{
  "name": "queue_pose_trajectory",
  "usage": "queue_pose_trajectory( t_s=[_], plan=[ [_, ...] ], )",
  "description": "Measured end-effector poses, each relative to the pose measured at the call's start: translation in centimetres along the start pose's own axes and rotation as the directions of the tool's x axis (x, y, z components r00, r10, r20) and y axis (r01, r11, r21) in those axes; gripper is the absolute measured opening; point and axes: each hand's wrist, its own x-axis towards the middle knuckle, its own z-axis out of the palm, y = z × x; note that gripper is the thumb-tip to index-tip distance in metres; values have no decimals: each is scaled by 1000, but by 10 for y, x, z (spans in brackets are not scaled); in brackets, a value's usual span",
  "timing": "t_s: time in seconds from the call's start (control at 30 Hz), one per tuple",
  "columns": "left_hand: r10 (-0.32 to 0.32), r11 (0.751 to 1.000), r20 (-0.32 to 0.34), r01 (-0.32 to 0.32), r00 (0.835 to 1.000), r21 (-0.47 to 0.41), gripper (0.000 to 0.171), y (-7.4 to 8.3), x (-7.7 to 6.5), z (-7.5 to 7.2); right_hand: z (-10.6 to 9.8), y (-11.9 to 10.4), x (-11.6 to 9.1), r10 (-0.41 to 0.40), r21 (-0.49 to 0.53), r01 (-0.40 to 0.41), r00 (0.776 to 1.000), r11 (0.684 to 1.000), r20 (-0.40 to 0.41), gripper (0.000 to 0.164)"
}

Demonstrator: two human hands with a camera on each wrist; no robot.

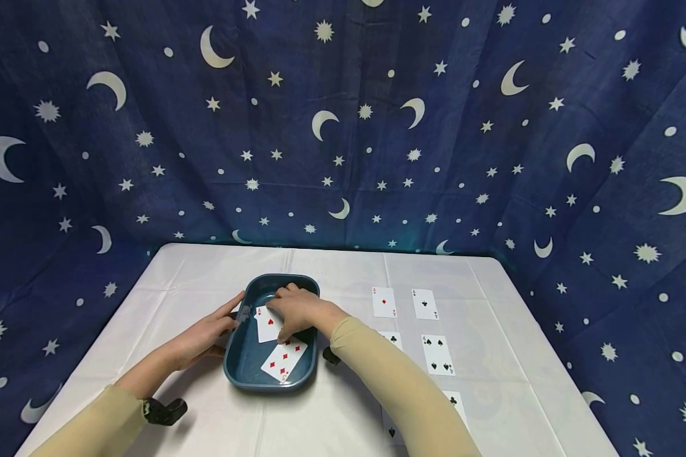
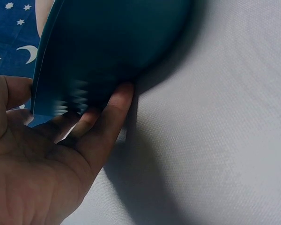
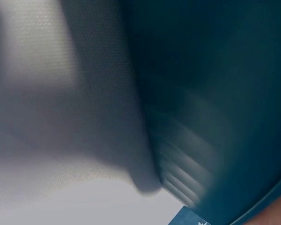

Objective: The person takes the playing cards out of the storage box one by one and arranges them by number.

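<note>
A dark blue oblong tray (image 1: 241, 374) stands on the white table and holds playing cards. My left hand (image 1: 201, 339) grips its left side, thumb at the rim and fingers against the outer wall in the left wrist view. Inside the tray, my right hand (image 1: 298, 311) reaches down over an ace of hearts (image 1: 267, 325), fingers near its top edge and thumb by its lower right corner. I cannot tell whether it pinches that card. Below the thumb lies a card with red diamonds (image 1: 284, 362), partly covered. In the right wrist view mostly the tray's outer wall (image 3: 215, 117) shows.
Right of the tray lie an ace of diamonds (image 1: 384, 303), an ace of clubs (image 1: 425, 304) and a four of spades (image 1: 437, 355). My right sleeve (image 1: 397, 387) partly hides several more cards. A dark curtain (image 1: 343, 171) with moons and stars hangs behind the table (image 1: 509, 381).
</note>
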Motion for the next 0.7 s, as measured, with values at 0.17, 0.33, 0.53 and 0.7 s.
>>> queue_pose_trajectory(
  t_s=[0.17, 0.33, 0.53, 0.7],
  plan=[
    [-6, 1000, -3, 6, 1000, 8, 69, 0, 1, 0, -1, -1, -1, 4, -12, -4, 1000, 1000, 25, 82],
    [-14, 1000, -9, 14, 1000, 13, 68, 1, 1, 1, -2, -1, -2, 25, -5, -25, 997, 1000, 75, 92],
    [-7, 1000, -2, 7, 1000, 16, 68, 1, 1, 0, -1, -1, -2, 34, 10, -35, 996, 999, 82, 93],
    [-6, 1000, 2, 6, 1000, 16, 68, 1, 1, 0, 1, -1, 0, 35, -5, -34, 998, 999, 45, 86]
  ],
)
